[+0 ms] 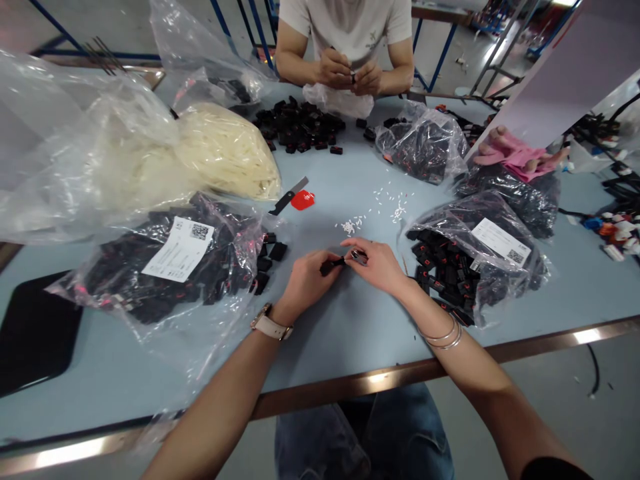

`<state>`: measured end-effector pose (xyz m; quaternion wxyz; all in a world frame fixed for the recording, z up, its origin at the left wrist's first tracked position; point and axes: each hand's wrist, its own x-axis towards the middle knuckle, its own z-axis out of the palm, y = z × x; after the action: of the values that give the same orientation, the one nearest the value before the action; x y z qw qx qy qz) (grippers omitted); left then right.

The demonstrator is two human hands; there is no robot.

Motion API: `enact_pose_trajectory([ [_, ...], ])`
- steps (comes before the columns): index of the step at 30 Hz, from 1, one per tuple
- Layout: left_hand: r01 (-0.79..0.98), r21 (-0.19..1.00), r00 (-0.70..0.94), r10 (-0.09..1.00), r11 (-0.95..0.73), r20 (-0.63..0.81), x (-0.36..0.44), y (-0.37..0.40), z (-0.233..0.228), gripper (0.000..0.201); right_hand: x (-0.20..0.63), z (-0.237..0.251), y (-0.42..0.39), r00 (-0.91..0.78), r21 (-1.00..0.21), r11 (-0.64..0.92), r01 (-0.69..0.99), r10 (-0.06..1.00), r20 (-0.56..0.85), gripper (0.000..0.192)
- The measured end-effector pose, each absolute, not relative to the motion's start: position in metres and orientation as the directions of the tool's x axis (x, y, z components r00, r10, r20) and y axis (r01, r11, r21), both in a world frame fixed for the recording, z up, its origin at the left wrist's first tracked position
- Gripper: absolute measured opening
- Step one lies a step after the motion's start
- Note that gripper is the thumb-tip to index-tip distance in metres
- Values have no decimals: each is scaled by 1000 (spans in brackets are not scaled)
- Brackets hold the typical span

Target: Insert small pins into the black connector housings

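My left hand (314,275) is closed in a pinch on a small black plastic connector (336,262), just above the table. Opposite it, my right hand (376,264) is closed too, its fingertips meeting the connector's end. A small shiny metal thing (358,256) shows between the right fingers; its kind is unclear. Just beyond my hands lie many tiny white pieces (349,227), some heaped and some scattered. Black connectors with red parts (445,273) spill from a clear bag (505,273) to the right. More black connectors (273,251) lie beside a labelled bag (225,240) to the left.
A dark-handled knife (286,202) and a red piece (303,199) lie ahead. Bags of cream strips (225,150) and black parts (425,143) stand farther back. Across the table, a person's hands (350,72) hold a small dark part near a connector pile (300,127). Pink gloves (520,155) lie right.
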<state>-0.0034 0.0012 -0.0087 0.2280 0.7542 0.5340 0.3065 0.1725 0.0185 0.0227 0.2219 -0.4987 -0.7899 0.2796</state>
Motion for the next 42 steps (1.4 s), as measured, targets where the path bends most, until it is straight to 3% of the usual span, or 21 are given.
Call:
enact_pose_trajectory([
  [18, 656, 667, 263, 935, -353, 237, -3, 2, -11, 11, 171, 20, 14, -470, -525, 428, 736, 881, 58, 38],
  [27, 642, 690, 252, 942, -335, 224, -5, 4, -10, 12, 169, 9, 11, -476, -502, 483, 717, 866, 153, 44],
  [35, 656, 686, 240, 949, -314, 205, -5, 4, -9, 14, 166, 2, 10, -568, -310, 577, 755, 813, 129, 39],
  [39, 674, 671, 241, 950, -311, 199, -5, 4, -8, 15, 166, 5, 12, -561, -365, 558, 745, 821, 108, 36],
  [42, 662, 677, 245, 947, -320, 208, -5, 4, -7, 13, 169, 8, 13, -488, -537, 500, 679, 855, 178, 33],
])
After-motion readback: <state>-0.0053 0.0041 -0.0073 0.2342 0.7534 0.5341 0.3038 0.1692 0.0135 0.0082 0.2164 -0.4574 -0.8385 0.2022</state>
